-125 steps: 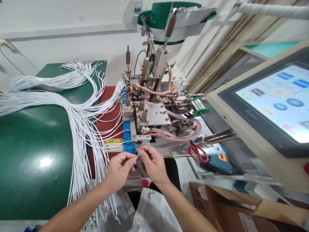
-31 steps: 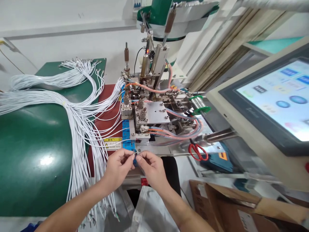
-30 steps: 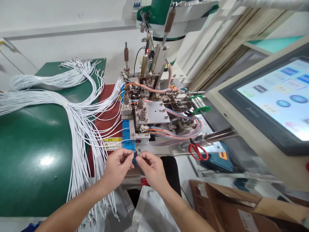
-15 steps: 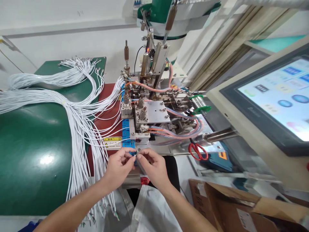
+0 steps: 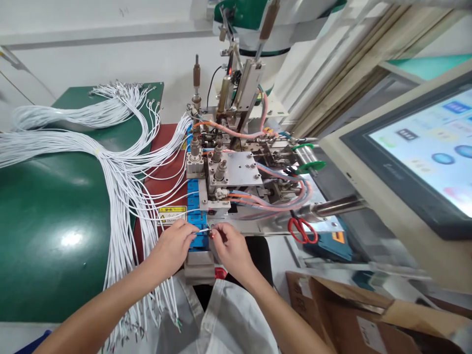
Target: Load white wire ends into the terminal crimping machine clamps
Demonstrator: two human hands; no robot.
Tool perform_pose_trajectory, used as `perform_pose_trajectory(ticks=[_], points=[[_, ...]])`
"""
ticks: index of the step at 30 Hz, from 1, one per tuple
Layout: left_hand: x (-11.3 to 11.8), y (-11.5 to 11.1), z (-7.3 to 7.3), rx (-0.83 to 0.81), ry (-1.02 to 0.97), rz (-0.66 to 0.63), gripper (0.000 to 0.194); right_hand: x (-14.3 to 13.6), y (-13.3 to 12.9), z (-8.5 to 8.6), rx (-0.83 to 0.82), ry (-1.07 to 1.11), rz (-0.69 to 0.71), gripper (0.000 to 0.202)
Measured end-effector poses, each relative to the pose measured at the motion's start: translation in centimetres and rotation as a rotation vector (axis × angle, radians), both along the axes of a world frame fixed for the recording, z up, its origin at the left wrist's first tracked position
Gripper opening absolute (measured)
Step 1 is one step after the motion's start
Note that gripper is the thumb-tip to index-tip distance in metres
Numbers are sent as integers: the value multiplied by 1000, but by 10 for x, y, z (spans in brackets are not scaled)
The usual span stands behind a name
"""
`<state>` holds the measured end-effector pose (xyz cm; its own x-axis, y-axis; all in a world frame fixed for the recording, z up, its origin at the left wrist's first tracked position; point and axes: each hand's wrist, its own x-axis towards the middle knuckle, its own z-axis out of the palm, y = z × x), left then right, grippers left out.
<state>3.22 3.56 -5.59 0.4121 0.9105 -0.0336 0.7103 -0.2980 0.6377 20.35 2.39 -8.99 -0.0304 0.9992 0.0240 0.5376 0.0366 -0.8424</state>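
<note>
My left hand (image 5: 176,247) is closed in a pinch on a white cable (image 5: 204,230), near its end. The short free length points right, toward my right hand (image 5: 231,250). That hand's thumb and forefinger are pressed together at the cable's tip, where a tiny dark and reddish bit shows. Whether those are thin wires is too small to tell. Both hands are over the front end of a row of blue cable holders (image 5: 199,241) along the machine's left edge. Several white cables lie in the holders farther back.
A large bundle of white cables (image 5: 121,196) spreads over the green table (image 5: 47,231). The metal machine (image 5: 239,169) stands ahead, with a solder wire spool (image 5: 309,158) and red-handled scissors (image 5: 303,231) at its right. A touchscreen (image 5: 427,157) and cardboard box (image 5: 332,314) are on the right.
My hands have drawn slightly apart, the left one moving left, so a length of white cable now shows between them. The view has shifted a little.
</note>
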Motion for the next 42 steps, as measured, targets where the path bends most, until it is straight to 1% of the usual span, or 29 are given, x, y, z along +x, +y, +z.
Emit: perform_pose_trajectory(ticks=[2,4,7,10,14,19,23,26,30,32,34,38,40,42], points=[[0,1,-4,29,13,-2,22,-1,0,-1,-3,-27,-5,16],[0,1,-5,28,20,5,23,-2,0,-1,-7,-44,-15,17],[1,3,-1,11,30,6,24,-2,0,-1,-31,-57,-27,18],[1,5,2,13,53,18,19,-2,1,1,-60,-61,-36,18],[2,7,1,23,67,31,16,-3,1,4,-82,-43,-51,20],[2,7,-3,46,74,26,20,0,4,1,-162,57,-27,19],[1,6,-5,61,45,26,20,3,7,-3,-165,174,-2,16],[1,5,-5,64,28,31,19,4,10,-2,-116,218,2,17],[1,3,-7,64,27,33,21,1,12,-3,49,100,-44,17],[1,2,-8,71,34,30,21,-2,11,-4,105,46,-60,17],[2,0,-9,82,49,29,21,-4,10,-5,111,17,-77,18],[4,-3,-10,102,103,44,21,-8,6,-5,53,6,-118,18],[6,-3,-9,94,123,50,21,-9,5,-5,71,7,-121,18],[7,-3,-7,73,133,53,21,-8,3,-7,124,2,-120,16]])
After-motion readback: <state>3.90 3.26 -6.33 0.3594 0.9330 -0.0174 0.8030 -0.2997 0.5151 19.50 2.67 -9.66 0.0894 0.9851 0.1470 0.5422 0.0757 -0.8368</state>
